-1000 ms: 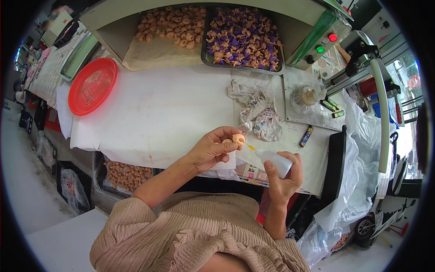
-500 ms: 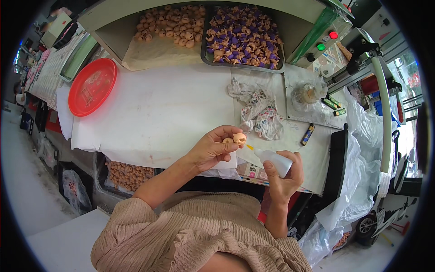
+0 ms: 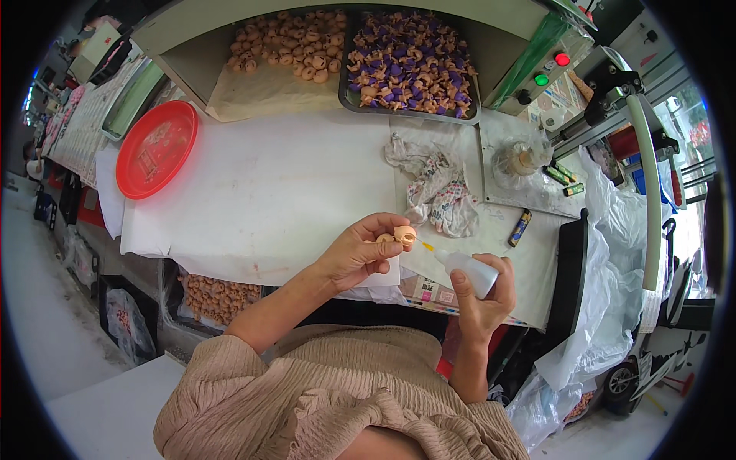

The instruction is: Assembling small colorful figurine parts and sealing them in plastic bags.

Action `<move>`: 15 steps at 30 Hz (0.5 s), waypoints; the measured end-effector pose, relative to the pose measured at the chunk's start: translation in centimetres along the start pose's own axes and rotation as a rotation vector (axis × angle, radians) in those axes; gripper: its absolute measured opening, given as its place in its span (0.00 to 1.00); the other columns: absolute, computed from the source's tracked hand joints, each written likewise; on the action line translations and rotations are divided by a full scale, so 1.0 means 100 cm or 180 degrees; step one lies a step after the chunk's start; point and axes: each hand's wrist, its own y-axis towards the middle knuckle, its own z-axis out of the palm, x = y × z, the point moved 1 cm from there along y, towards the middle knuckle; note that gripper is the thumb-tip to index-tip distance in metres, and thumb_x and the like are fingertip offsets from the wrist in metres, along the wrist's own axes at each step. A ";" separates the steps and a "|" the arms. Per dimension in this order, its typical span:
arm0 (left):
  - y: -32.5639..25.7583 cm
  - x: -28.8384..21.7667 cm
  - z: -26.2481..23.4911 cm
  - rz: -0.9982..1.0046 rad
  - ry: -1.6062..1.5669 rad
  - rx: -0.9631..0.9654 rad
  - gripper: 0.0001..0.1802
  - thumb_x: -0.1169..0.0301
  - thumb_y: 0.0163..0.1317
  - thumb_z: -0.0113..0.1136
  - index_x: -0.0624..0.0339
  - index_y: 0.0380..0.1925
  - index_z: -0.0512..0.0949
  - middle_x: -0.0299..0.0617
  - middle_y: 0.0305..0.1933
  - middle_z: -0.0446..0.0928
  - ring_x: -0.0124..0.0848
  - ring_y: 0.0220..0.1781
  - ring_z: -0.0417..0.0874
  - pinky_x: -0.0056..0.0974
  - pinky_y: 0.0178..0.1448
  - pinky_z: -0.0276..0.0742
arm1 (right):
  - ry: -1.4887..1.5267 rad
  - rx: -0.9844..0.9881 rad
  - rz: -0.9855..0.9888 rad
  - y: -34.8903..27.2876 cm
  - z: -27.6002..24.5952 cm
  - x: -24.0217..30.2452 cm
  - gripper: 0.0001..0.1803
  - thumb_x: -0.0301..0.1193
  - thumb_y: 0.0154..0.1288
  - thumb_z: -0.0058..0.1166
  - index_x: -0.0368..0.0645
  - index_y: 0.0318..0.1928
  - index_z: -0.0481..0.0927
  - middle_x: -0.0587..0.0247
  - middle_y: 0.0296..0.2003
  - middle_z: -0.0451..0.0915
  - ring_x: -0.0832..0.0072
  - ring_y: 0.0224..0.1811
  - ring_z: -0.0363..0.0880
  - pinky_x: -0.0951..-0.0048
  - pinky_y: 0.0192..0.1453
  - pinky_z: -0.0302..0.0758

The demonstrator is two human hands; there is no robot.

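My left hand [image 3: 359, 251] pinches a small peach-coloured doll head [image 3: 405, 234] above the near edge of the table. A second peach piece [image 3: 385, 238] shows between the same fingers, partly hidden by them. In my right hand [image 3: 487, 300] is a white squeeze bottle [image 3: 474, 274], tilted so that its yellow needle tip [image 3: 426, 246] points at the doll head's opening. The fine end of the needle lies at or very near the head; whether it touches, I cannot tell.
A crumpled patterned cloth [image 3: 441, 188] lies beyond my hands, with a red plate [image 3: 157, 149] at far left. Doll heads [image 3: 295, 46] and a black tray [image 3: 414, 113] of peach-and-purple parts sit on the shelf. A machine with a lever [image 3: 648, 176] and clear plastic sheeting [image 3: 594, 322] stand right.
The bottle and its yellow tip have drawn back slightly to the right, away from the doll head. My left hand has stayed nearly still.
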 end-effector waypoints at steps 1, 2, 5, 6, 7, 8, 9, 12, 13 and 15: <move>0.000 -0.001 0.000 0.0005 0.0001 0.0002 0.20 0.79 0.60 0.60 0.55 0.53 0.74 0.37 0.45 0.76 0.22 0.45 0.79 0.23 0.28 0.76 | 0.0018 0.0013 0.0092 0.000 0.000 0.000 0.19 0.35 0.51 0.70 0.37 0.37 0.77 0.67 0.30 0.71 0.78 0.31 0.69 0.78 0.35 0.66; -0.001 -0.002 0.000 -0.0024 0.0025 -0.0007 0.20 0.79 0.60 0.61 0.55 0.53 0.73 0.37 0.45 0.76 0.22 0.45 0.79 0.22 0.28 0.76 | 0.0015 0.0009 0.0087 0.000 0.000 0.001 0.19 0.35 0.51 0.70 0.37 0.37 0.77 0.67 0.30 0.71 0.78 0.31 0.69 0.78 0.35 0.66; -0.004 -0.005 0.003 -0.0041 0.0074 -0.0005 0.20 0.76 0.60 0.62 0.55 0.53 0.73 0.37 0.46 0.77 0.22 0.44 0.79 0.22 0.27 0.74 | 0.0157 -0.0140 0.0071 0.003 0.001 -0.001 0.19 0.33 0.52 0.70 0.37 0.38 0.76 0.66 0.31 0.72 0.78 0.33 0.70 0.77 0.38 0.68; -0.005 -0.006 0.004 -0.0034 0.0099 -0.0005 0.20 0.73 0.60 0.62 0.54 0.53 0.73 0.38 0.47 0.77 0.23 0.44 0.79 0.22 0.27 0.73 | 0.0155 -0.0204 0.0146 0.005 0.003 -0.004 0.18 0.32 0.52 0.69 0.37 0.38 0.76 0.66 0.32 0.72 0.77 0.34 0.71 0.77 0.39 0.69; -0.007 -0.008 0.005 -0.0021 0.0098 0.0010 0.20 0.73 0.60 0.62 0.54 0.53 0.73 0.38 0.47 0.77 0.23 0.44 0.79 0.22 0.27 0.73 | 0.0154 -0.0268 0.0218 0.008 0.006 -0.007 0.18 0.31 0.52 0.69 0.37 0.39 0.75 0.66 0.33 0.73 0.76 0.35 0.72 0.76 0.41 0.70; -0.010 -0.010 0.006 -0.0081 0.0040 -0.0021 0.20 0.72 0.61 0.62 0.54 0.53 0.73 0.37 0.47 0.77 0.23 0.43 0.79 0.21 0.26 0.73 | 0.0157 -0.0272 0.0192 0.011 0.010 -0.012 0.18 0.31 0.52 0.69 0.37 0.39 0.75 0.66 0.33 0.73 0.76 0.35 0.72 0.76 0.41 0.70; -0.012 -0.013 0.007 -0.0145 -0.0021 -0.0043 0.20 0.71 0.61 0.62 0.54 0.54 0.73 0.37 0.47 0.77 0.22 0.43 0.79 0.21 0.26 0.72 | 0.0094 -0.0229 0.0308 0.014 0.014 -0.019 0.17 0.30 0.52 0.69 0.37 0.38 0.75 0.65 0.33 0.73 0.76 0.35 0.72 0.75 0.41 0.70; -0.017 -0.022 0.005 -0.0149 -0.0159 0.0070 0.19 0.70 0.62 0.61 0.53 0.54 0.73 0.37 0.47 0.77 0.22 0.41 0.78 0.21 0.25 0.71 | -0.0266 -0.0108 0.0330 0.023 0.019 -0.027 0.16 0.28 0.52 0.68 0.37 0.38 0.75 0.63 0.34 0.75 0.76 0.36 0.73 0.74 0.43 0.71; -0.020 -0.026 0.003 -0.0122 -0.0155 0.0091 0.19 0.70 0.62 0.61 0.53 0.54 0.73 0.37 0.47 0.77 0.22 0.41 0.78 0.21 0.25 0.71 | -0.0561 -0.0025 0.0268 0.027 0.020 -0.028 0.16 0.27 0.52 0.68 0.37 0.38 0.75 0.62 0.34 0.76 0.75 0.36 0.74 0.74 0.43 0.71; -0.025 -0.034 -0.003 -0.0005 -0.0135 0.0081 0.19 0.68 0.63 0.60 0.53 0.55 0.72 0.37 0.47 0.77 0.21 0.40 0.78 0.21 0.25 0.69 | -0.0818 0.0076 0.0138 0.031 0.021 -0.031 0.15 0.27 0.52 0.67 0.37 0.38 0.76 0.60 0.34 0.77 0.72 0.37 0.74 0.72 0.44 0.71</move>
